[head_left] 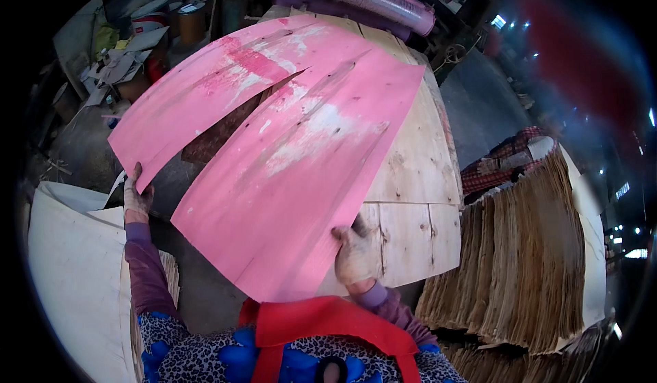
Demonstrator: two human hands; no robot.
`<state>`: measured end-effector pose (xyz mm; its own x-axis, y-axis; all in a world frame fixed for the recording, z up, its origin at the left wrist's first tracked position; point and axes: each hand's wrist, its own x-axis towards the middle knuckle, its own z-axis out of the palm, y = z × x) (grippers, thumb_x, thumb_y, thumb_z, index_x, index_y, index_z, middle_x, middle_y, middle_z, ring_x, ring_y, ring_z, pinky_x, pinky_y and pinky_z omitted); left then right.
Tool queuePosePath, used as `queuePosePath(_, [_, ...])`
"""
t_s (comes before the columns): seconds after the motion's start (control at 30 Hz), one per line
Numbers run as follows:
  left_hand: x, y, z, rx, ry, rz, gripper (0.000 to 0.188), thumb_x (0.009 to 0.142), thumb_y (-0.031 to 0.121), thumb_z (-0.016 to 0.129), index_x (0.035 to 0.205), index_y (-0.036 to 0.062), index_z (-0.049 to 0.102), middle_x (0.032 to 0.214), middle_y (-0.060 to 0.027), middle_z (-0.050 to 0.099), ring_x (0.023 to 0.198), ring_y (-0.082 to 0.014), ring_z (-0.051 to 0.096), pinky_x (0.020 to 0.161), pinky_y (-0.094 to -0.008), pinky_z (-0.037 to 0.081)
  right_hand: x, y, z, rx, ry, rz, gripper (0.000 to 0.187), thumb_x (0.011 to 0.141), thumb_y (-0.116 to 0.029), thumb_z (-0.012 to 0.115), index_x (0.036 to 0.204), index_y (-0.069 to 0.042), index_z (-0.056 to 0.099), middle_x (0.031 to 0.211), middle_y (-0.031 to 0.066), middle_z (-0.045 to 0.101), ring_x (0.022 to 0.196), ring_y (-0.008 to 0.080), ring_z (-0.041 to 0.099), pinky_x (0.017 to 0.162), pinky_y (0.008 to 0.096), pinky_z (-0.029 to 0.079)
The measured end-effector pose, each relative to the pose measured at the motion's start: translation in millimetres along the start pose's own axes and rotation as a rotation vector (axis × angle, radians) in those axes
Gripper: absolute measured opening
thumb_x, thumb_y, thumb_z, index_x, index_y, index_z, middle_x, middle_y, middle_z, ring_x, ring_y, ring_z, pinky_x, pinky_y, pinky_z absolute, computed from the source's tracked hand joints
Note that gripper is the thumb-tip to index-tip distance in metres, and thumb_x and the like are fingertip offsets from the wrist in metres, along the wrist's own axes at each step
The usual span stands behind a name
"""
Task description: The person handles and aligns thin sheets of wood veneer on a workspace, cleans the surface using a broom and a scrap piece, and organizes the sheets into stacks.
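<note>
A large pink-coated wood veneer sheet [274, 171] stretches away from me, with whitish patches and a long split running in from its near edge. My left hand [137, 197], in a soiled glove, grips the near corner of the sheet's left strip, its thumb on top. At the sheet's right near edge is my right hand [357, 252], also gloved, pinching that edge. The far part of the sheet passes close under pink-stained rollers [356, 1]. Beneath it on the right show bare wooden sheets [414, 232] with dark knots.
A tall stack of brown veneer sheets [506, 260] stands at my right, with checked cloth [503, 157] behind it. Pale sheets [79, 273] are stacked at my left. Buckets and scraps [133, 61] clutter the far left floor. A red apron [328, 325] covers my front.
</note>
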<state>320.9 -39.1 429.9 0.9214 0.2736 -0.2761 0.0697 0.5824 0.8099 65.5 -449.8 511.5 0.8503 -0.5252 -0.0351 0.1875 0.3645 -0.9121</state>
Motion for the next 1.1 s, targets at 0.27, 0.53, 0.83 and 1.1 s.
queuePosePath(0.27, [-56,28,68,-0.116,-0.119,0.049,0.018,0.071,0.013,0.071,0.082,0.0107,0.057,0.069,0.0007,0.057,0.056,-0.0115,0.053,0.048,-0.0215,0.042,74,-116,-11,-0.411,-0.194,-0.486,0.023,0.083,-0.007,0.047,0.104,0.001,0.051,0.093,0.0118,0.057,0.084,0.0175,0.054,0.074,0.0283,0.045])
queuePosePath(0.53, [-211,-37,155,-0.319,-0.263,-0.097,0.02,0.072,0.01,0.069,0.087,0.01,0.057,0.077,-0.0028,0.06,0.064,-0.0144,0.058,0.051,-0.0238,0.047,211,-340,-150,0.164,-0.811,-0.228,0.041,0.084,-0.035,0.044,0.102,0.0,0.054,0.102,0.0165,0.057,0.095,0.0263,0.054,0.096,0.0437,0.033])
queuePosePath(0.83, [-357,-208,264,-0.374,-0.253,-0.255,0.034,0.079,0.026,0.064,0.104,0.0071,0.05,0.094,-0.0064,0.056,0.081,-0.0201,0.054,0.069,-0.031,0.046,61,-137,-284,-0.139,0.15,-0.919,0.053,0.09,-0.042,0.034,0.124,-0.002,0.039,0.122,0.0166,0.044,0.112,0.0245,0.044,0.095,0.0431,0.038])
queuePosePath(1.1, [-354,-204,243,0.031,-0.307,-0.17,0.058,0.077,0.052,0.059,0.11,0.0058,0.048,0.097,-0.0045,0.056,0.082,-0.0157,0.051,0.071,-0.0309,0.042,23,-41,-326,0.546,0.318,0.35,0.044,0.088,-0.029,0.042,0.123,-0.002,0.04,0.121,0.0158,0.046,0.113,0.0259,0.043,0.094,0.0479,0.038])
